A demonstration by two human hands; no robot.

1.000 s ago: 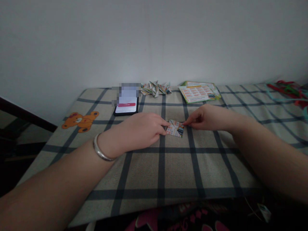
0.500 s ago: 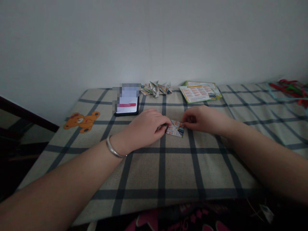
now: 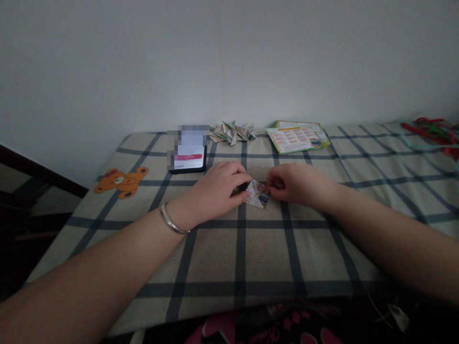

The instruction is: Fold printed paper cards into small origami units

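Observation:
A small folded piece of printed paper [image 3: 257,194] lies on the checked cloth [image 3: 265,248] in the middle of the table. My left hand [image 3: 218,188], with a silver bangle on its wrist, pinches the paper's left edge with curled fingers. From the right, my right hand [image 3: 296,184] pinches the paper's right edge, fingers pressed together. The two hands almost meet over the paper, and the parts under the fingertips are hidden.
A phone [image 3: 189,154] with a lit screen lies behind my left hand. Several folded paper pieces [image 3: 232,132] sit by the wall, beside a stack of printed sheets [image 3: 295,137]. Red and green strips [image 3: 432,131] lie far right. A bear print [image 3: 121,180] marks the cloth at left.
My right hand has moved left, closer to my left hand, and the paper piece now looks narrower. My left hand's fingers have curled more tightly onto the paper's left edge.

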